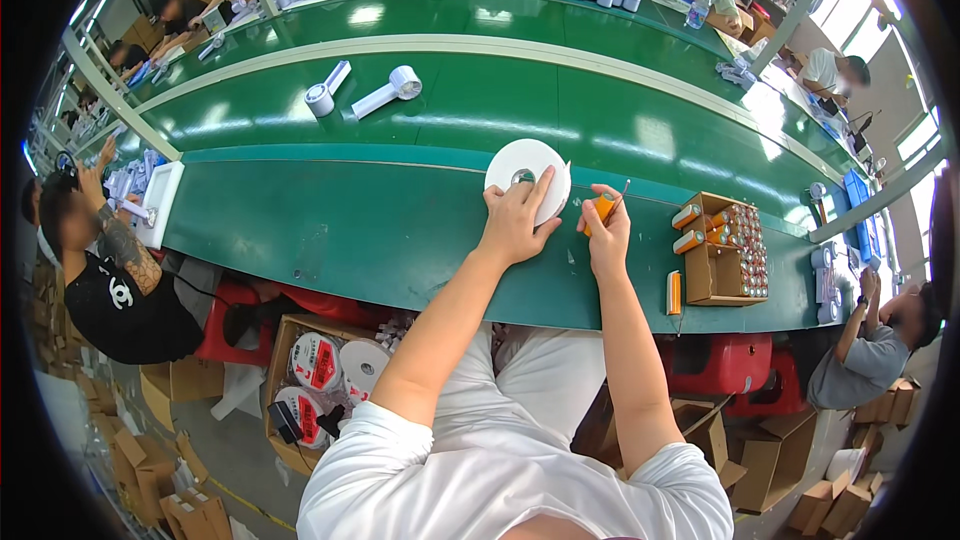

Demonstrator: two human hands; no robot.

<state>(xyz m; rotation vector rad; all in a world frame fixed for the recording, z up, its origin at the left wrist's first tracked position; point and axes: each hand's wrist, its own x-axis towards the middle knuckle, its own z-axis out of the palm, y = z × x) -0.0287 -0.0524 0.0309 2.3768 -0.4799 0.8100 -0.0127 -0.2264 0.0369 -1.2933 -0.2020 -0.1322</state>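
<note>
A large white roll of tape (512, 162) rests on the green worktable in front of me. My left hand (512, 225) grips it, fingers over its face by the core and thumb at the lower rim. Just to the right, my right hand (608, 240) pinches an orange cylindrical battery (603, 206), from which a thin wire sticks up. An open cardboard box (708, 280) of similar orange batteries stands further right. One loose orange battery (674, 292) lies beside that box, near the table's front edge.
Beyond the worktable (330, 220) runs a green conveyor belt (480, 90) carrying two white handheld devices (388, 93). Below on the left, a carton (276, 395) holds more tape rolls. Co-workers (130, 280) sit at both sides and across. Metal posts (122, 90) frame the line.
</note>
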